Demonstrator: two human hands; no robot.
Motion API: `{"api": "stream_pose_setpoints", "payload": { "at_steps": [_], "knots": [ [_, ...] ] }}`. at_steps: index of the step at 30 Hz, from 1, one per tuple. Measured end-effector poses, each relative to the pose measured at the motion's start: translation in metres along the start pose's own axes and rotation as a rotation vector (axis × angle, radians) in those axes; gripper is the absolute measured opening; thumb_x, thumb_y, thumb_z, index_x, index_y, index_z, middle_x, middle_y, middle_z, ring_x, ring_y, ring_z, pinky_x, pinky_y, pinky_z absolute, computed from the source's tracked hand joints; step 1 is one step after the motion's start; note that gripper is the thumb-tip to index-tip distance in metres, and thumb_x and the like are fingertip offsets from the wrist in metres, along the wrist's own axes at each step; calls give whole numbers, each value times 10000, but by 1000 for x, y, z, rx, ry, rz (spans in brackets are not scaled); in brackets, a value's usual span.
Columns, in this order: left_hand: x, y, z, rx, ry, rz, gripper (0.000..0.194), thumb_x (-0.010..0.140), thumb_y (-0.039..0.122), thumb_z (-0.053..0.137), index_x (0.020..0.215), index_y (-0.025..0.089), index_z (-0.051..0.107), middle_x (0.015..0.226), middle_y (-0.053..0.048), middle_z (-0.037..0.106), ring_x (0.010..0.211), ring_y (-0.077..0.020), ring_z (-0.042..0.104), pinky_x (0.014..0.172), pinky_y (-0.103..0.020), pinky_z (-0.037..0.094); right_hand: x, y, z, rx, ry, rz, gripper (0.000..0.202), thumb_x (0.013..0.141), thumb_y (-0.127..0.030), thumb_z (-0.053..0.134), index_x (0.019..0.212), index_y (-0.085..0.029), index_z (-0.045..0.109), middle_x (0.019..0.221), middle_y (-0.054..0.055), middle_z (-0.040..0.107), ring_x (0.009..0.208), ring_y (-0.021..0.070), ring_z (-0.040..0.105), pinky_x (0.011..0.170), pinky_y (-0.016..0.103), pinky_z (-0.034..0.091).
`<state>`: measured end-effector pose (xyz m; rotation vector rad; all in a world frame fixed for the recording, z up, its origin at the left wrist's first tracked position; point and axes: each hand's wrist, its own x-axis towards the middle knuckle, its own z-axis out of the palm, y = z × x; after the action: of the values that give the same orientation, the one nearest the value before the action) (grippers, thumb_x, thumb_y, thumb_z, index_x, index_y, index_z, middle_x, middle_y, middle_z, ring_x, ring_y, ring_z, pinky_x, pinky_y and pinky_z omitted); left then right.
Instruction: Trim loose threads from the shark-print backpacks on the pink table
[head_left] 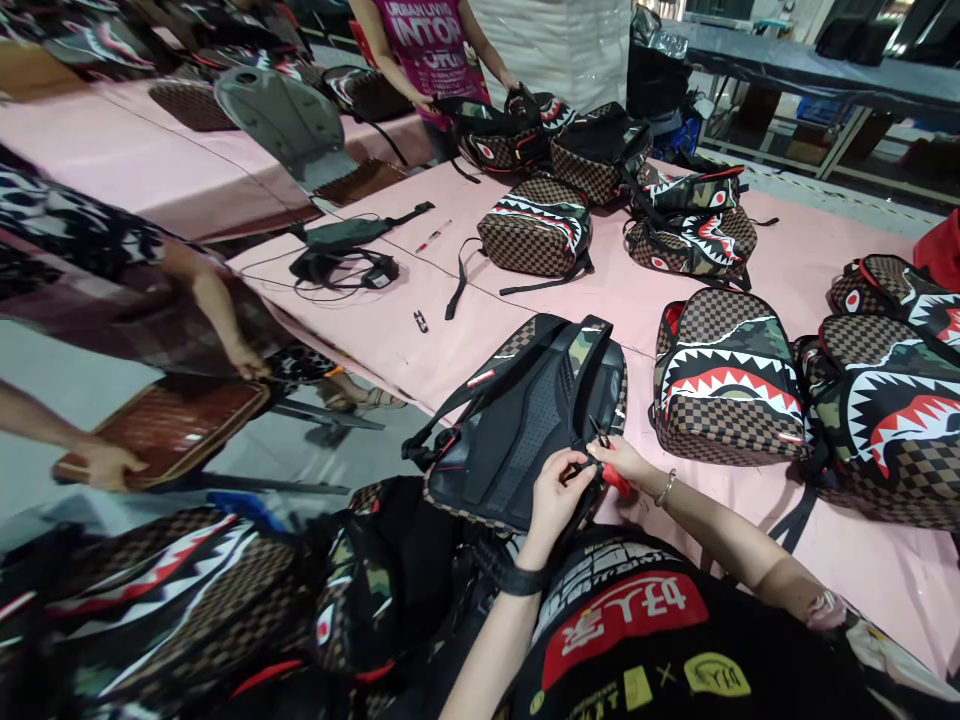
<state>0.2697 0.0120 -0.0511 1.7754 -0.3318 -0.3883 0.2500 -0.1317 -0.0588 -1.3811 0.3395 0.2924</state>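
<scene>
A backpack (510,430) lies on the pink table's near edge, its black padded back panel and shoulder straps facing up. My left hand (561,492) is closed in a pinch on a black strap at the backpack's lower right side. Right beside it, my right hand (624,462) is closed round a pair of red-handled scissors (616,482), the dark blades pointing up and away. The fingertips of both hands nearly meet at the strap. What exactly lies between them is too small to make out.
Checkered shark-mouth backpacks (727,380) stand to the right and farther back (536,228). A black pouch with cords (345,265), a pen (433,236) and a small clip-like item (421,321) lie left. More backpacks (187,600) fill the lower left. Co-workers handle a chair (172,425) and bags.
</scene>
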Motion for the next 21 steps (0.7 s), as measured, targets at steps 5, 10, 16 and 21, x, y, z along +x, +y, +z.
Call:
{"api": "stream_pose_setpoints", "payload": {
  "at_steps": [5, 10, 16, 21],
  "knots": [
    [3, -1, -2, -102, -36, -61, 220, 650, 320, 637, 789, 149, 646, 1000, -95, 567, 1036, -221, 479, 943, -345, 331, 2, -11, -6, -147, -53, 9, 577, 585, -650, 516, 676, -90, 415, 612, -31, 370, 570, -28, 295, 513, 110, 251],
    [-1, 3, 0, -293, -131, -179, 189, 666, 307, 640, 735, 131, 647, 900, -74, 575, 895, -179, 521, 840, -284, 391, 5, -10, -12, -164, -174, 58, 621, 533, -691, 522, 648, -95, 390, 574, -36, 357, 543, -26, 297, 494, 114, 249],
    [-6, -1, 3, -802, -198, -494, 267, 630, 265, 711, 840, 115, 643, 884, -63, 584, 740, -107, 539, 697, -217, 449, 5, -9, -14, -198, -167, 71, 610, 553, -680, 514, 652, -91, 394, 582, -32, 353, 532, -29, 286, 483, 111, 242],
    [-6, 3, 2, -856, -137, -611, 271, 633, 297, 716, 828, 118, 653, 888, -59, 608, 757, -110, 552, 685, -211, 473, 0, -11, -9, -375, -93, 55, 563, 628, -645, 473, 644, -87, 406, 585, -28, 358, 536, -31, 264, 477, 107, 222]
  ]
}}
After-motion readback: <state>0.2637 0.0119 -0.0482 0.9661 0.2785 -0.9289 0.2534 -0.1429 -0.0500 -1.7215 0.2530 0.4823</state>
